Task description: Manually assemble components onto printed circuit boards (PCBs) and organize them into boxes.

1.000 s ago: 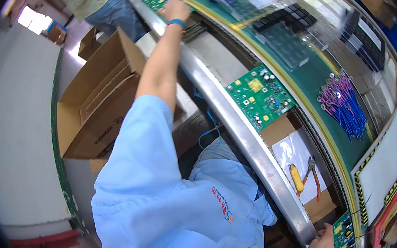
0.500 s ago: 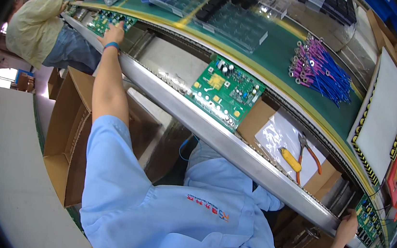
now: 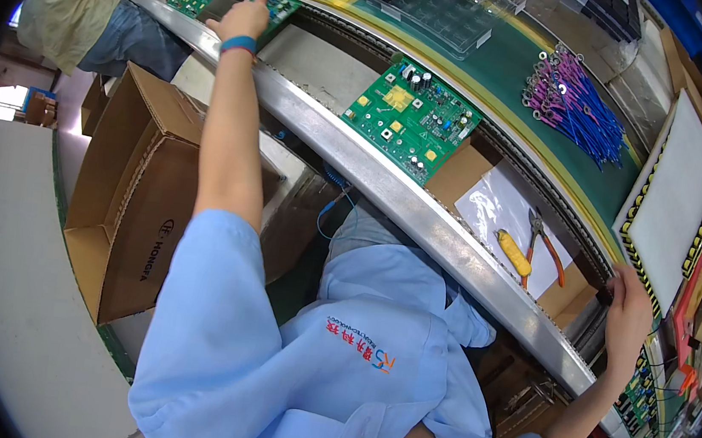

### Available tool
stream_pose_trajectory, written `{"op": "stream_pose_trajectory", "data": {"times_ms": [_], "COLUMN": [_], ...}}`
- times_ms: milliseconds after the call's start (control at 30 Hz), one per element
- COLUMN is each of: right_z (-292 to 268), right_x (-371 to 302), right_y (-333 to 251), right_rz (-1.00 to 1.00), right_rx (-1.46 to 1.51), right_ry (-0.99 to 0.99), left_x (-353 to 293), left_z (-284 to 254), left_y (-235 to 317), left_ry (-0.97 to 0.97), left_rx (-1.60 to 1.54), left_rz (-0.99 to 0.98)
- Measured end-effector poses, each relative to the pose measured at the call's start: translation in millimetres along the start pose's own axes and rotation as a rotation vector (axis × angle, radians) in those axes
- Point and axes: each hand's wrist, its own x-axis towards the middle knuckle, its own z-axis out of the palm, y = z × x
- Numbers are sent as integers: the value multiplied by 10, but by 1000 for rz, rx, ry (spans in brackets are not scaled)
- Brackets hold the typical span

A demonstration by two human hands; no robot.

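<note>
My left hand (image 3: pixel 245 18) reaches far left over the rails. Its fingers are closed on the near part of a green circuit board (image 3: pixel 282 8), which the hand partly covers. Another circuit board (image 3: pixel 412 123), with silver capacitors and a yellowish patch, lies across the rails in the middle; neither hand touches it. At the right, my right hand (image 3: pixel 630 312) hovers over the rails with its fingers loosely bent and nothing visible in them. Below that hand and its wrist, a further circuit board (image 3: pixel 642 395) sits on the rails.
Orange-handled pliers (image 3: pixel 536 247) and a yellow-handled tool (image 3: pixel 513 253) lie on a plastic bag between the rails. Blue cables (image 3: pixel 580 115) with ring terminals rest on the green bench. A cardboard box (image 3: pixel 155 207) stands at left. Another person (image 3: pixel 73 10) works at far left.
My left hand has moved right along the rails with the circuit board, uncovering another board to its left. My right hand has lifted off the right-hand board's edge and moved farther away from me.
</note>
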Motion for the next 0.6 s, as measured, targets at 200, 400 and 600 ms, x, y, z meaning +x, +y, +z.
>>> {"op": "stream_pose_trajectory", "data": {"times_ms": [200, 400, 600], "right_z": [-15, 89, 453], "right_x": [739, 1712, 2690], "right_y": [-762, -1500, -2314], "right_rz": [-332, -644, -596], "right_rx": [165, 167, 5], "right_ry": [47, 0, 215], "left_x": [-1105, -1824, -2184], "left_z": [-19, -226, -329], "left_y": [490, 635, 715], "left_ry": [224, 383, 358], "left_rx": [126, 4, -123], "left_rz": [248, 558, 734]}}
